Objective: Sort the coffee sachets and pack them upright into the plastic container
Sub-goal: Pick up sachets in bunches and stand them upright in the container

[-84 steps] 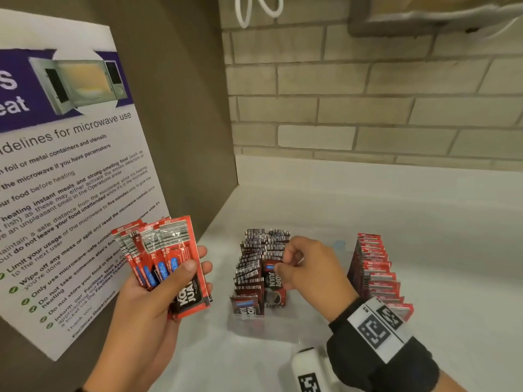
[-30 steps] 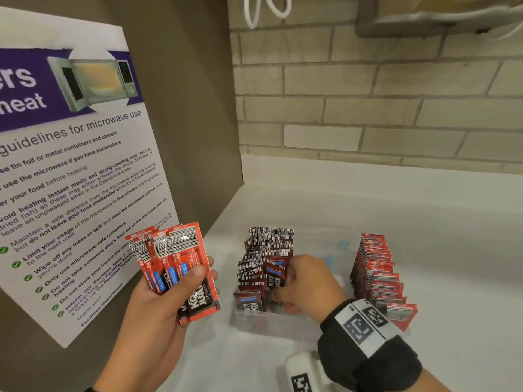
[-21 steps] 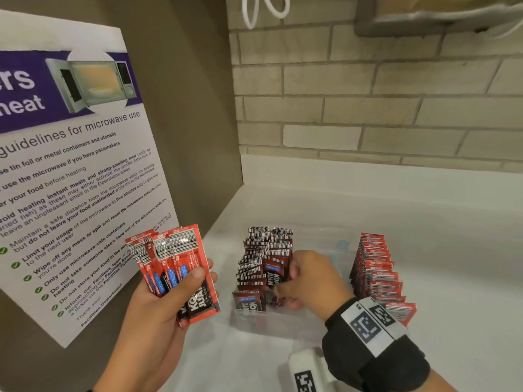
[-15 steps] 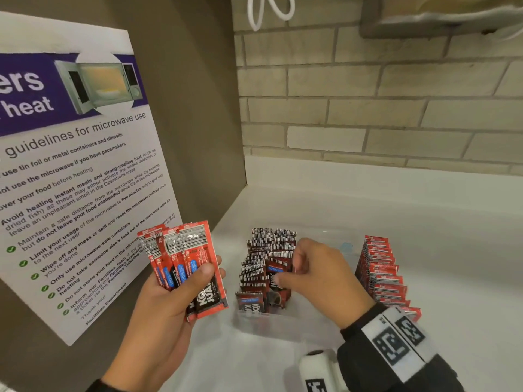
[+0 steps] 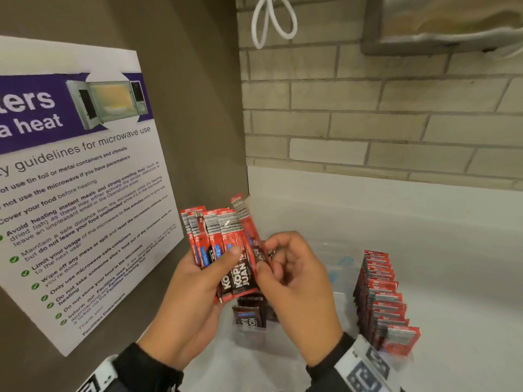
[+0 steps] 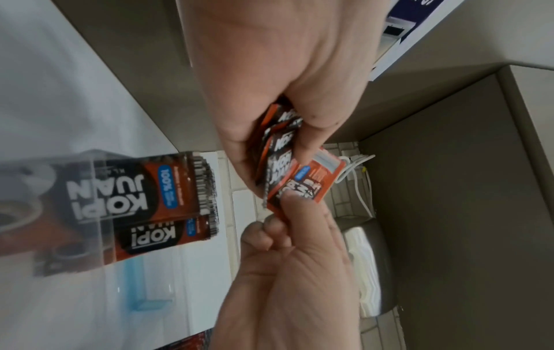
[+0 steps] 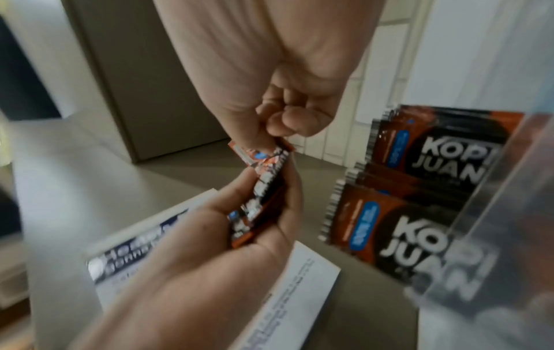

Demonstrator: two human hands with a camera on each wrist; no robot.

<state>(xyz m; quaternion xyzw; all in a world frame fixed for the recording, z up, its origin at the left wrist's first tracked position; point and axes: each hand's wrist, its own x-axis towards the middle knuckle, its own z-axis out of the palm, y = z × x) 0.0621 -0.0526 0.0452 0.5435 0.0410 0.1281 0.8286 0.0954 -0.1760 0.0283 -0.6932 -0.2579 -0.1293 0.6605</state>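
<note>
My left hand [image 5: 226, 258] grips a fan of red coffee sachets [image 5: 215, 236] upright, just above the clear plastic container [image 5: 336, 281]. My right hand [image 5: 268, 258] pinches the rightmost red sachet [image 5: 246, 222] of that fan between thumb and forefinger. In the left wrist view the right thumb presses on that sachet [image 6: 302, 184], next to the bundle [image 6: 279, 146]. The right wrist view shows the same pinch [image 7: 261, 151]. Dark brown sachets [image 5: 249, 318] stand upright in rows in the container, partly hidden by my hands.
A row of red sachets [image 5: 379, 301] stands upright to the right; whether it is inside the container I cannot tell. A microwave guidelines poster [image 5: 70, 193] hangs on the left panel. Behind is a brick wall [image 5: 368, 123] above the white counter [image 5: 452, 250].
My right hand has left the dark sachets in the container and risen to the fan. My left hand has carried the fan rightwards, over the container.
</note>
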